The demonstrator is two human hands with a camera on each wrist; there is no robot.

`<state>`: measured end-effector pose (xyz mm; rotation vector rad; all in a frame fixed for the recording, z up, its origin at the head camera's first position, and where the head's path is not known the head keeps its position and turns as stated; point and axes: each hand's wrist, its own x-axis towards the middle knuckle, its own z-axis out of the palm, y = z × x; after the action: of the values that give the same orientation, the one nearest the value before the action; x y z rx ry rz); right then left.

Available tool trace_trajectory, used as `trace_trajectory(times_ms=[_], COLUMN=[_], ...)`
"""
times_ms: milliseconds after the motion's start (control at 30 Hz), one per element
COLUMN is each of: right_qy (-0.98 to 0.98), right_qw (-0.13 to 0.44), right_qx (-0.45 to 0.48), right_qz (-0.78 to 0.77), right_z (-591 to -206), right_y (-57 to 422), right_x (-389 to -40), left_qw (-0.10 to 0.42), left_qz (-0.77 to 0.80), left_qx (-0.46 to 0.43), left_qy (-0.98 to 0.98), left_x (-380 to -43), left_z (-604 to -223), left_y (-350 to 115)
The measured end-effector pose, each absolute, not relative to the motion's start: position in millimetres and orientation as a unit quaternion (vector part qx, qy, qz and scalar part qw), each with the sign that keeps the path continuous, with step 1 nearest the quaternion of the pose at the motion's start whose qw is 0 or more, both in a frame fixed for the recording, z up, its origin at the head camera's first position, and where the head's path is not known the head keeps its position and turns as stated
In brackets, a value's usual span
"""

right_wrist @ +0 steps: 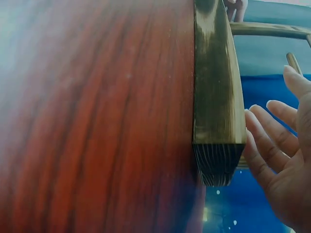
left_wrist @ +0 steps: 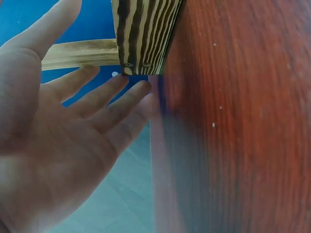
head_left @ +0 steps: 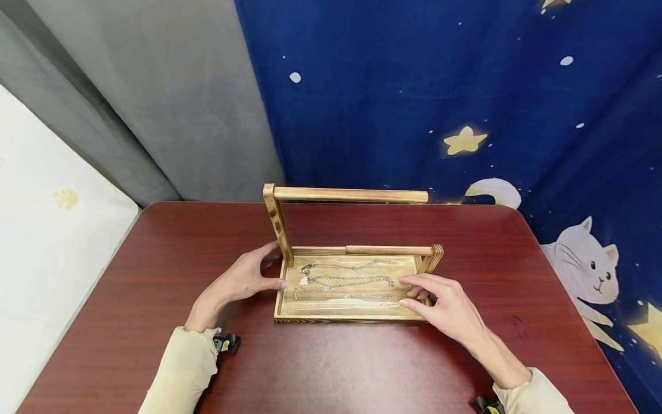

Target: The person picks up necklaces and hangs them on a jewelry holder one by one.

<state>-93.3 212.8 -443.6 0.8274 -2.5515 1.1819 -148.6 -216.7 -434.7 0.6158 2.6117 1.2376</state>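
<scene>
A wooden jewelry stand (head_left: 357, 318) rests on the table, its shallow tray holding several thin chain necklaces (head_left: 357, 282) laid lengthwise. From its left end rises a tall post (head_left: 279, 224) bearing an upper bar (head_left: 351, 195); a lower bar (head_left: 390, 250) meets a short post at the right. My left hand (head_left: 240, 279) is spread at the tray's left end, thumb at the rim, fingers extended in the left wrist view. My right hand (head_left: 450, 305) is at the right end, thumb and index finger over the tray. Its other fingers lie relaxed beside the end wall in the right wrist view.
The stand sits toward the back of a reddish-brown table (head_left: 341, 368). Behind hang a grey curtain (head_left: 196, 103) and a blue curtain (head_left: 372, 103) with stars and a cat. A white panel (head_left: 46, 230) borders the left. Each wrist carries a small black camera (head_left: 227, 343).
</scene>
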Motion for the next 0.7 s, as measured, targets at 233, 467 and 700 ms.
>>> trace_trajectory(times_ms=[233, 467, 700], right_qy=[-0.868, -0.876, -0.869], right_qw=[0.060, 0.027, 0.005], right_qx=[0.259, 0.246, 0.263], right_qz=[0.420, 0.415, 0.420], right_z=[-445.7, -445.8, -449.0], right_y=[206.1, 200.0, 192.4], right_x=[-93.5, -94.4, -97.1], left_qw=[0.133, 0.153, 0.151], left_qz=[0.482, 0.498, 0.468], left_qx=[0.204, 0.198, 0.185], left_qy=[0.842, 0.830, 0.851], left_x=[-150.6, -154.5, -156.8], left_z=[-437.9, -440.6, -440.5], left_y=[-217.6, -216.2, -213.3])
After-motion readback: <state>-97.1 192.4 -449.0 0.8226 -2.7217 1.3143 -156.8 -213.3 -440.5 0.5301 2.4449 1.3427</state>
